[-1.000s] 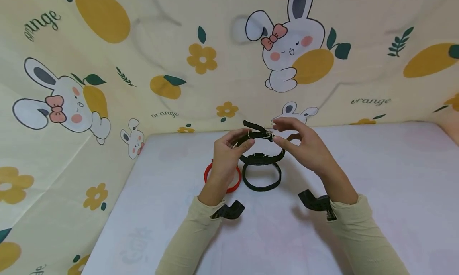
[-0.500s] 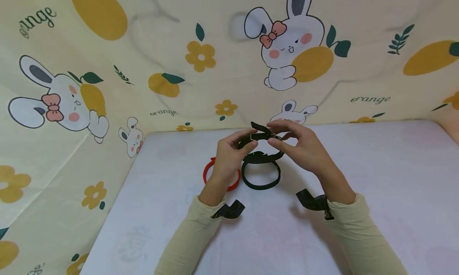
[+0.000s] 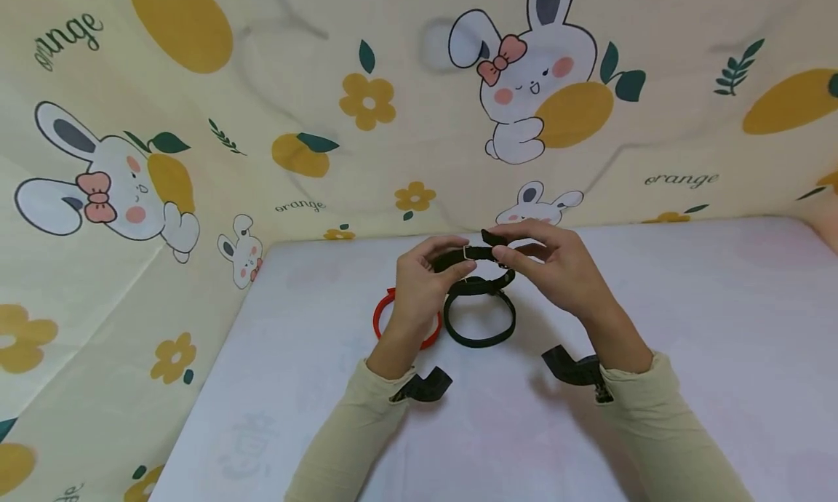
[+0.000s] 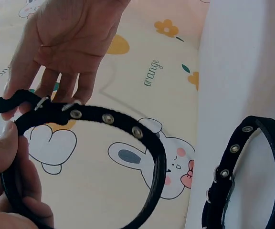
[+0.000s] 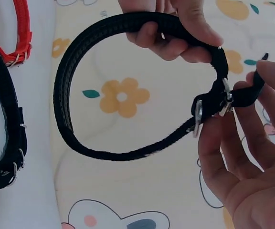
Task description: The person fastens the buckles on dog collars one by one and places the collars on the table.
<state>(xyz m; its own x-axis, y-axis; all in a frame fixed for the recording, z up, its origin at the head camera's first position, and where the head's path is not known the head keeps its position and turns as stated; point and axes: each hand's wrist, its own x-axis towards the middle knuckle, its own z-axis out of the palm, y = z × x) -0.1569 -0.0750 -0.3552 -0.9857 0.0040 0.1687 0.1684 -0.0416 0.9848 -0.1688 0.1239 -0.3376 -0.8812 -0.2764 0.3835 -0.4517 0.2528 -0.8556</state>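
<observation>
A black pet collar [image 4: 159, 164] with metal eyelets and a buckle [image 5: 226, 98] is held up in a loop between both hands above the table's far side. My left hand [image 3: 417, 287] grips its band between thumb and fingers, just left of the buckle in the head view. The right hand [image 3: 553, 273] pinches the loose strap end [image 5: 245, 95] beside the buckle, fingers below and thumb above. The strap passes through the buckle. Part of the band is hidden behind the fingers.
A second black collar [image 3: 479, 342] lies on the white table [image 3: 497, 429] just in front of the held one. Beside it rests a red collar [image 3: 377, 320], partly covered by the left forearm. A patterned cloth [image 3: 294, 73] hangs behind the table.
The strap end, which stood up pointing left, has shifted right into the right hand's fingers. The right fingertips have moved slightly left over the buckle. The left hand keeps its grip.
</observation>
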